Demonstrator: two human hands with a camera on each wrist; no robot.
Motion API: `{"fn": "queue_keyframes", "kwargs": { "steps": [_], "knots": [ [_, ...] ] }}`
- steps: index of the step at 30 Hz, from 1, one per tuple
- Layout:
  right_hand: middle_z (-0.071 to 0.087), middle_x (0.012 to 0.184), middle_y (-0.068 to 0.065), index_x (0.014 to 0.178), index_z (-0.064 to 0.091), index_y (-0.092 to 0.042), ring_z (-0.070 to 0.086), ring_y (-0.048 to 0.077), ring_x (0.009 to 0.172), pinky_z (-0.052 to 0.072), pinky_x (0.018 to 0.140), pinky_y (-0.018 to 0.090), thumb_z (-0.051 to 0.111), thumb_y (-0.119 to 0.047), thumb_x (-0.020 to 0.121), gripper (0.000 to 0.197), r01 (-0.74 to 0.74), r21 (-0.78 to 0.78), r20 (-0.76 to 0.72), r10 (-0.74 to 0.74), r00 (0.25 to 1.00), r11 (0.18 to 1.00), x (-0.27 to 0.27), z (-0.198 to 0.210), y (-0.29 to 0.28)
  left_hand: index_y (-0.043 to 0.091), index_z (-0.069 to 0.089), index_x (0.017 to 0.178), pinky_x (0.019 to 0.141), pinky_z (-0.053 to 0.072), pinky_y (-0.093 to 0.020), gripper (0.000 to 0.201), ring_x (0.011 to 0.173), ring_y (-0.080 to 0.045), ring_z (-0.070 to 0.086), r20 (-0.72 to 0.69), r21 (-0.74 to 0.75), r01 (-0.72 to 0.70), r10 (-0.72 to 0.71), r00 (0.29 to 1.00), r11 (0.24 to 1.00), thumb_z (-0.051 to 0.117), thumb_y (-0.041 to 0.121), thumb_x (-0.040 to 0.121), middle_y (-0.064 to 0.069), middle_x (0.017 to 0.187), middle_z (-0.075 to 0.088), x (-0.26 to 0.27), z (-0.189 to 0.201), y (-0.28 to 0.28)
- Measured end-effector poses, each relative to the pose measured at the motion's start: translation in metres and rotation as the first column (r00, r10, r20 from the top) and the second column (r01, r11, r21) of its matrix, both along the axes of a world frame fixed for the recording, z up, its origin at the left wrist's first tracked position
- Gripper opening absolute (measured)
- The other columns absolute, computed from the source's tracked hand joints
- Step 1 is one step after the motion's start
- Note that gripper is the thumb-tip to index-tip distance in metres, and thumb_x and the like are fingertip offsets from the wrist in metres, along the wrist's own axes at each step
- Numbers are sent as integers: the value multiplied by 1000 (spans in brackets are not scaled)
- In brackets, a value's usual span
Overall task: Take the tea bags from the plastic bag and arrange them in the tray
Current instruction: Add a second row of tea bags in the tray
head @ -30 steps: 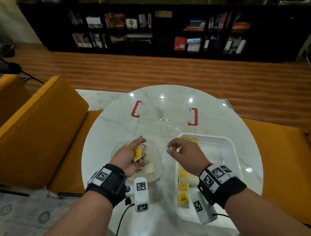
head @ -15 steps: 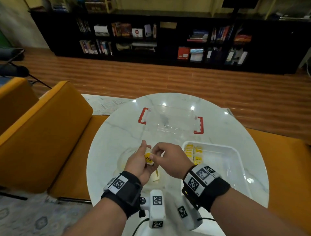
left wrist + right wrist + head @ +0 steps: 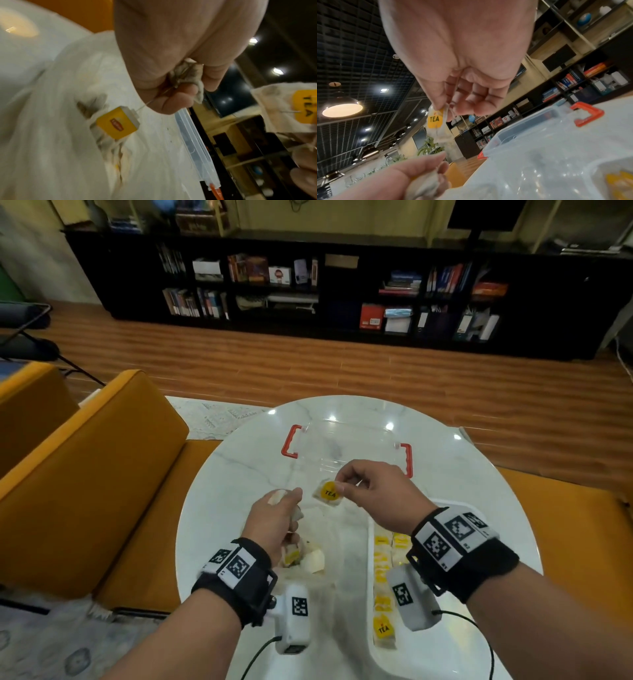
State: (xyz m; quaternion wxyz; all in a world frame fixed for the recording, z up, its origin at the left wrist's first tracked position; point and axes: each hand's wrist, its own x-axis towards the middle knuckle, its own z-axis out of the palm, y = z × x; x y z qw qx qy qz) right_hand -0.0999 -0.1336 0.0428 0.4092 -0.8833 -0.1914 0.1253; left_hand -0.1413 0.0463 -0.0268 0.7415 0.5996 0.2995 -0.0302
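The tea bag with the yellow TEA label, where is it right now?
In the head view, the tea bag hangs pinched in the right hand, above the table, just right of the left hand.

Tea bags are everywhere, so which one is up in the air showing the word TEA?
The tea bag pinched by the right hand. It hangs above the table, while the others lie in the tray or plastic bag.

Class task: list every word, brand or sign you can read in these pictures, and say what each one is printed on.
"TEA": yellow tag of the tea bag pinched by the right hand.
"TEA": yellow tag of a tea bag in the tray.
Red logo on the hanging yellow tag: too blurred to read.
Book spines on the shelves: too small.
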Motion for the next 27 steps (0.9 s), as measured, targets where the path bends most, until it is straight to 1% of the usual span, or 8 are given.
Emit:
{"fn": "queue_keyframes", "kwargs": {
  "steps": [3,6,9,11,13,18,25,27],
  "knots": [
    [65,86,-14,84,66,-33,52,-4,65,36,62,16,66,-34,88,5,-3,-29,17,3,1000,1000,5,5,-10,22,71,86,53,44,-30,5,52,-9,53,159,322,147,-207,965,935,72,26,86,0,68,58,-3,19,6],
    [67,87,-13,84,69,-33,53,-7,67,36,64,13,69,-33,86,3,-32,-68,34,34,999,997,5,7,-12,38,72,97,66,51,-25,27,74,-5,63,169,505,322,-458,873,801,80,44,72,9,81,65,-3,36,4],
    [66,86,-13,86,72,-31,53,-5,71,35,64,10,70,-34,85,4,-65,-110,75,74,994,992,4,11,-10,29,74,90,74,52,-29,32,74,-6,62,105,635,407,-596,796,656,74,54,71,4,78,69,2,38,-6],
    [65,84,-15,88,73,-29,53,-8,71,36,62,7,68,-32,87,5,-78,-123,100,90,991,989,3,14,-10,11,72,83,65,46,-34,41,65,-13,53,89,651,405,-595,799,642,72,51,75,-12,72,64,0,36,-9],
    [64,83,-16,87,72,-28,53,-11,72,36,62,7,66,-29,88,6,-75,-105,118,87,989,992,2,16,-13,4,69,86,63,46,-37,52,66,-20,52,75,660,392,-575,815,641,68,53,71,-20,79,63,-3,34,-12],
    [62,84,-17,85,67,-29,52,-3,71,36,63,8,62,-25,90,8,-82,-112,127,96,987,990,0,16,-18,3,68,83,72,50,-46,38,76,-34,58,67,681,378,-568,820,627,69,40,76,-19,82,65,-6,35,-18],
    [59,85,-17,88,59,-29,52,1,65,38,63,16,63,-32,90,5,-91,-103,51,97,994,990,1,13,-27,2,67,81,70,49,-45,58,71,-28,57,51,716,385,-594,803,582,58,58,67,-17,77,64,-6,41,-28],
    [56,80,-16,89,60,-29,51,1,65,38,64,16,67,-32,87,8,-108,-139,45,116,992,984,1,7,-30,2,67,81,68,48,-44,49,63,-21,51,18,713,407,-594,804,572,64,50,72,-19,77,63,-5,39,-31]
  ]
}}
